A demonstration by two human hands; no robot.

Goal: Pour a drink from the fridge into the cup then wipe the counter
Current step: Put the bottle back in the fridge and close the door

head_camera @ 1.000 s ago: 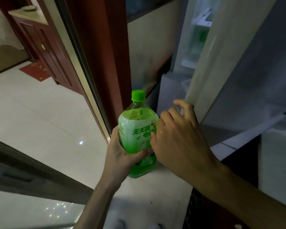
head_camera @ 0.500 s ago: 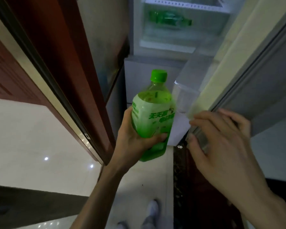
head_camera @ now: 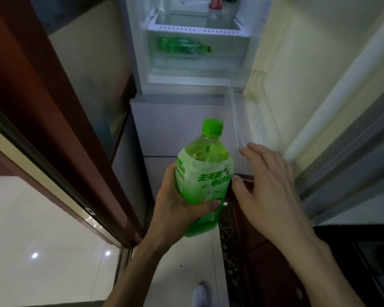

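My left hand [head_camera: 175,209] grips a green drink bottle [head_camera: 205,173] around its lower body; the bottle stands upright with its green cap on. My right hand [head_camera: 268,187] hovers just right of the bottle with fingers spread, by the lower edge of the open fridge door [head_camera: 297,85], holding nothing. The fridge [head_camera: 197,85] stands open ahead; a clear drawer inside holds another green bottle [head_camera: 182,46] lying on its side. No cup or counter top shows plainly.
A dark red wooden door frame [head_camera: 53,107] runs along the left. Pale glossy floor tiles [head_camera: 31,240] lie at lower left. A dark cabinet front [head_camera: 264,251] stands below my right hand. My shoe [head_camera: 197,295] shows at the bottom. A red-topped bottle [head_camera: 215,2] sits on the upper fridge shelf.
The view has swung up and right toward the fridge interior. My right hand has come off the fridge door edge and opened beside the bottle. My left hand keeps holding the bottle.
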